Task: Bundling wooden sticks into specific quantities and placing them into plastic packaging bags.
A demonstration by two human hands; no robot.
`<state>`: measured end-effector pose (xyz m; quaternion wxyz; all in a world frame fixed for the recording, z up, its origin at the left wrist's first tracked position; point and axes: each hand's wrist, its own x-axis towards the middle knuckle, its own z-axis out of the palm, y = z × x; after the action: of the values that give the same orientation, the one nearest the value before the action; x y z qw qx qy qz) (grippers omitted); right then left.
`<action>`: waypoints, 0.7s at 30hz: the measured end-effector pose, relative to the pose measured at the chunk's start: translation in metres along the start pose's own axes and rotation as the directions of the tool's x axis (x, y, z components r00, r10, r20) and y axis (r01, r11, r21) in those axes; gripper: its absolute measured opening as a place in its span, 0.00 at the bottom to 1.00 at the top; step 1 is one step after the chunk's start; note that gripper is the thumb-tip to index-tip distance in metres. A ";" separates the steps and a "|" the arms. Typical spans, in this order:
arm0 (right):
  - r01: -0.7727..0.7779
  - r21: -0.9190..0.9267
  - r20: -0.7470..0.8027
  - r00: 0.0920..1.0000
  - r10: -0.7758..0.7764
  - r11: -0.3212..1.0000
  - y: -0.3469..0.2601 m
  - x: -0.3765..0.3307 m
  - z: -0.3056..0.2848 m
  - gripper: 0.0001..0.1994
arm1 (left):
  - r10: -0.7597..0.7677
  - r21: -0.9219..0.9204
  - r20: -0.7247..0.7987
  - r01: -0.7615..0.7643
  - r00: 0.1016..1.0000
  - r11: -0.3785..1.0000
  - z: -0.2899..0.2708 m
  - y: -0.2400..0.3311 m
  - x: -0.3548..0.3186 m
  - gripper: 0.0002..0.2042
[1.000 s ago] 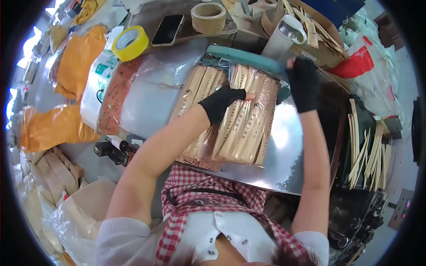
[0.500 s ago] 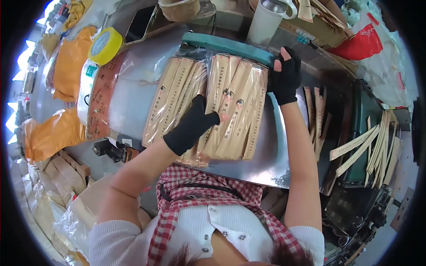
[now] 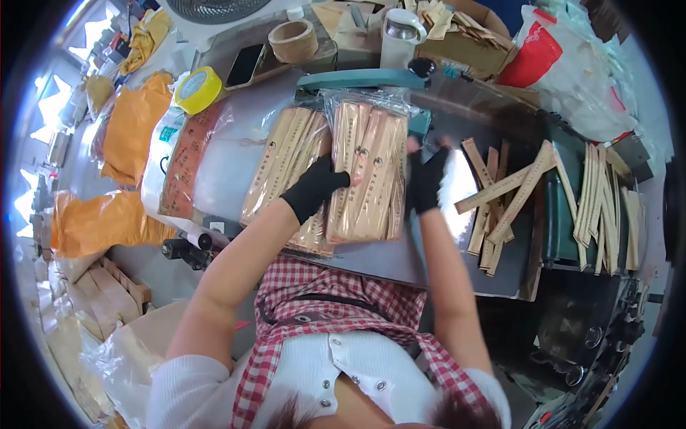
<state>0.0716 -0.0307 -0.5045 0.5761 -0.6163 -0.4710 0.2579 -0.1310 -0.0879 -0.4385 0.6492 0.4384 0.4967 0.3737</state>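
A clear plastic bag of flat beige printed strips [image 3: 366, 189] lies in front of me on the worktop. My left hand [image 3: 316, 189], in a black fingerless glove, grips its left edge with the thumb on top and the other fingers hidden. Left of it, partly under that hand, rests a second clear bag of similar strips [image 3: 280, 161]. Beside the first bag's right edge is my right hand [image 3: 427, 179], gloved the same way and blurred, its thumb and fingers apart. Beyond the bags' far ends stretches a teal bar [image 3: 361, 79] with a black knob [image 3: 421, 68].
Loose strips [image 3: 500, 196] lie crossed on the dark surface to the right, with more on a green case [image 3: 561, 250]. At the back stand a white mug [image 3: 400, 53], tape rolls [image 3: 293, 41] and a phone [image 3: 246, 66]. Yellow tape [image 3: 199, 91] sits at left.
My right hand has left the teal bar's right end and come down beside the bag. The bar now sits farther from the bag, its knob uncovered. My left hand keeps its hold.
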 end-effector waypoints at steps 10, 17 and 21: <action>-0.028 0.338 0.525 0.835 -0.163 0.941 -0.070 -0.080 -0.092 0.38 | 0.250 -0.058 -0.184 -0.264 0.951 0.963 0.062 0.032 -0.064 0.30; 0.437 -0.400 0.519 0.833 -0.194 0.805 0.015 -0.073 -0.078 0.36 | 0.741 0.656 -0.273 -0.445 0.613 0.610 -0.003 0.025 -0.100 0.25; 0.390 -0.367 0.537 0.830 -0.149 0.845 0.020 -0.079 -0.063 0.34 | 0.710 0.700 -0.613 -0.180 0.347 0.691 -0.119 -0.023 -0.196 0.16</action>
<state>0.0975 -0.1272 -0.5283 0.3058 -0.5744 -0.7328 0.1988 -0.2904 -0.2522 -0.4127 0.0331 0.4718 0.6805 0.5596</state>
